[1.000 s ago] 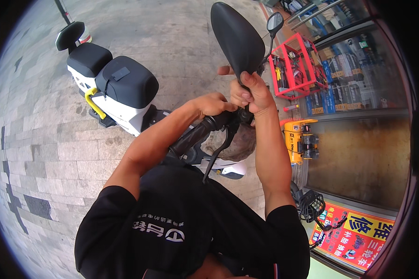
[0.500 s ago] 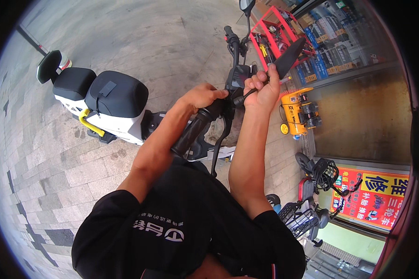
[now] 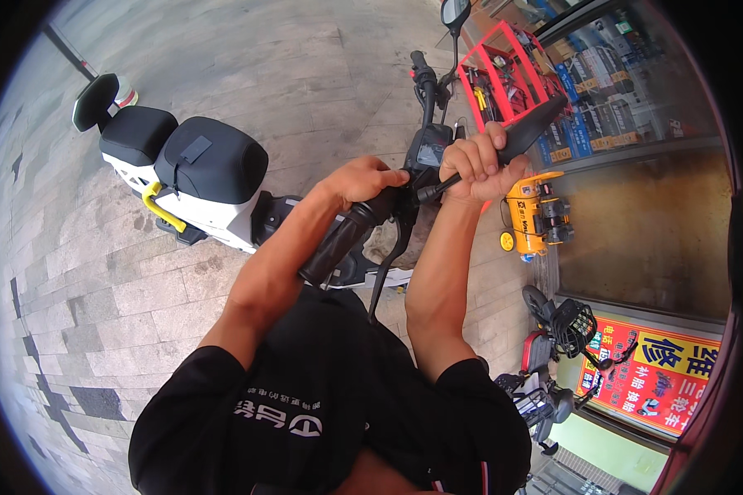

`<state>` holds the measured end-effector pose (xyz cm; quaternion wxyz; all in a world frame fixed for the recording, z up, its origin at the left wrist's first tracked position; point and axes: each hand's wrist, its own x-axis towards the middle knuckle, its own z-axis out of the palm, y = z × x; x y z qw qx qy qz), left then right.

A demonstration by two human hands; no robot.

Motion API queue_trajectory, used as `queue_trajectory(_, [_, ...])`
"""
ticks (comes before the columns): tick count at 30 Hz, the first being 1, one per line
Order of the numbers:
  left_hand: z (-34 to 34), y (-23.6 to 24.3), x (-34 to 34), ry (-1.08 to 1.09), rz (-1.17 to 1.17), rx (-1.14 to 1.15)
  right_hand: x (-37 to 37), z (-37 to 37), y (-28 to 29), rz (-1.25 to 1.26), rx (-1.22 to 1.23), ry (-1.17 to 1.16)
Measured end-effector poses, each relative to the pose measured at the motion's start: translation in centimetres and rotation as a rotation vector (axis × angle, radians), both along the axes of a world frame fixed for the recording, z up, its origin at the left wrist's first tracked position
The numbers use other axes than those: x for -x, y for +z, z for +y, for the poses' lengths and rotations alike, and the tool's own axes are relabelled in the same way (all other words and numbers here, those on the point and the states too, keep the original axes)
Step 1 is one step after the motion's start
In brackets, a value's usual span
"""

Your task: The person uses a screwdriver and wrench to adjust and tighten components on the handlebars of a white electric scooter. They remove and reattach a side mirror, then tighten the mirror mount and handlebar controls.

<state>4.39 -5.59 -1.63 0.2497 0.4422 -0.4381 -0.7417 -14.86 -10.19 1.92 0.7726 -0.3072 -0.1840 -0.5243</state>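
The black short-sleeved shirt (image 3: pixel 330 351) I saw over there carried white print (image 3: pixel 281 422) on its left chest and slim red-and-white trim (image 3: pixel 485 478).

Grey stone paving (image 3: pixel 149 289) is covering the ground, its rectangular slabs running in rows, with darker slabs (image 3: pixel 95 403) showing toward the lower left. A white-and-black scooter (image 3: pixel 231 219) is standing on it, its seats pointing left and its handlebar end right. Behind the seats, a pole (image 3: pixel 70 51) is rising beside a white-and-red base (image 3: pixel 126 92). Along the shop front at right, an open red tool rack (image 3: pixel 481 46) is standing and carrying jumbled hand tools, and a yellow air compressor (image 3: pixel 527 214) is resting on small wheels. Lower down, two basket-fronted bikes (image 3: pixel 574 327) are standing close together, partly overlapping.
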Motion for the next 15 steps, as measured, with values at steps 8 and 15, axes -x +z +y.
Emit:
queue_trajectory(8, [-0.2,-1.1,0.5,0.069,0.073,-0.029,-1.7,6.6,1.1,0.121,-0.174,-0.899])
queue_trajectory(15, [-0.5,-1.0,0.0,0.014,0.071,-0.025,-7.3,11.6,1.1,0.310,-0.040,-1.462])
